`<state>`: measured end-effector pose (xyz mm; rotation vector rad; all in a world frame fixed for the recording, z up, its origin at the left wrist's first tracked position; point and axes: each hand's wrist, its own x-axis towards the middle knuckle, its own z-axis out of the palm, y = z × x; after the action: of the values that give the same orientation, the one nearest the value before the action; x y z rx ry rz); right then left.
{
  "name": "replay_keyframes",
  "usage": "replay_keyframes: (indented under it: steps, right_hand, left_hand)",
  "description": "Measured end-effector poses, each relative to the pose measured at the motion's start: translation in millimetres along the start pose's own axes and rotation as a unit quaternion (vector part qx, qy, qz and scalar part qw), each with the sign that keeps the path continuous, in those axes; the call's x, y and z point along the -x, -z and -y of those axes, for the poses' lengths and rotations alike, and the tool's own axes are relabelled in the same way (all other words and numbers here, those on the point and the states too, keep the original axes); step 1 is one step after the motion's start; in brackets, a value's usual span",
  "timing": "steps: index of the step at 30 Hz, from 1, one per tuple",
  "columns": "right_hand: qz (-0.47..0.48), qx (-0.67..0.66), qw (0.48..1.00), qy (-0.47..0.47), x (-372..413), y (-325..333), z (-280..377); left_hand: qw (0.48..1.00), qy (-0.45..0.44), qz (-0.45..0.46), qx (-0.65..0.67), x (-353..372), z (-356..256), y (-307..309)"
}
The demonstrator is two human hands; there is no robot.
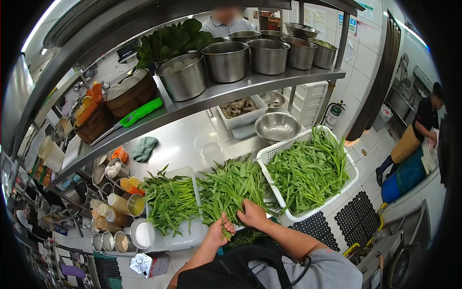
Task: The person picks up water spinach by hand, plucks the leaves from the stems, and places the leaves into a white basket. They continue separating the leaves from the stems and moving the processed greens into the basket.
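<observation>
My left hand [219,230] and my right hand [252,214] both grip the stem ends of a bunch of green leafy stalks [230,185] lying on the steel counter [178,144]. To the left, a clear plastic tray [190,233] holds another pile of the same greens [169,200]. On the right, a white plastic basket [274,151] is heaped with loose greens [308,171].
A steel bowl [276,126], a clear cup [209,144], a white tub of food [240,110] and a green cloth [144,148] sit behind. Steel pots [226,60] line the shelf above. Sauce containers [115,202] stand at left. One person stands behind the shelf, another [416,130] at far right.
</observation>
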<state>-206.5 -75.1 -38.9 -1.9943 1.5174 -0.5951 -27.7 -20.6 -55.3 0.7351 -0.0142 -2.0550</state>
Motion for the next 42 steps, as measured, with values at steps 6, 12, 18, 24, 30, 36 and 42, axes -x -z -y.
replay_keyframes:
  steps: [6, 12, 18, 24, 30, 36, 42]
  right_hand:
    - [-0.006, 0.006, 1.000, 0.021, -4.4, -1.9, -5.0]
    - [-0.045, -0.049, 0.997, 0.044, -12.7, 7.6, -15.4]
    - [0.069, -0.343, 0.935, -0.063, -16.7, 33.4, -16.6]
    - [0.162, -0.499, 0.845, -0.105, -0.6, 21.8, -7.2]
    - [0.173, -0.483, 0.847, -0.137, 11.7, -0.4, -10.9]
    - [0.177, -0.486, 0.843, -0.143, 14.5, 12.0, -6.0]
    - [0.178, -0.525, 0.821, -0.138, 13.4, 9.5, -17.8]
  left_hand:
    - [0.996, -0.030, -0.073, -0.033, 0.0, 1.2, -5.5]
    - [0.998, -0.017, -0.049, -0.036, -2.6, -1.4, -3.8]
    - [0.991, -0.055, -0.034, -0.117, -2.5, -2.1, -3.2]
    - [0.953, -0.125, -0.041, -0.273, 0.3, 12.2, -23.2]
    - [0.890, -0.122, -0.097, -0.427, 4.4, 18.1, -24.9]
    - [0.924, -0.109, -0.055, -0.361, 5.6, 17.6, -17.1]
    - [0.944, -0.128, -0.054, -0.299, 12.1, 2.9, -27.9]
